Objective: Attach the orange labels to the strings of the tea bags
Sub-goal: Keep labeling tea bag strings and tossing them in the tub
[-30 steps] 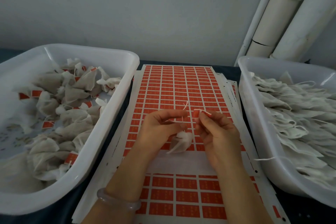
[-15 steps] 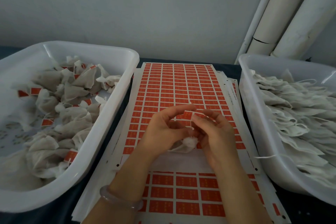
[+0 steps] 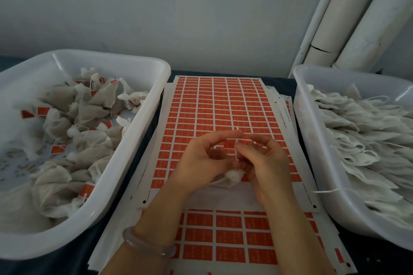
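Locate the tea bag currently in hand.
Head view, centre: the tea bag is held low between the left hand and the right hand, just above the orange label sheet.

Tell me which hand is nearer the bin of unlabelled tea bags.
Right. The right hand sits over the label sheet on the side toward that bin, apart from its wall; the left hand is beside it, farther away, both pinching the orange label.

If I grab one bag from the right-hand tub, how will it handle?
Probably floppy and light: the tea bags in the right tub lie flat and creased like thin cloth. Their loose strings overlap, and one trails over the rim, so a lift may drag neighbours along. They look unlikely to roll.
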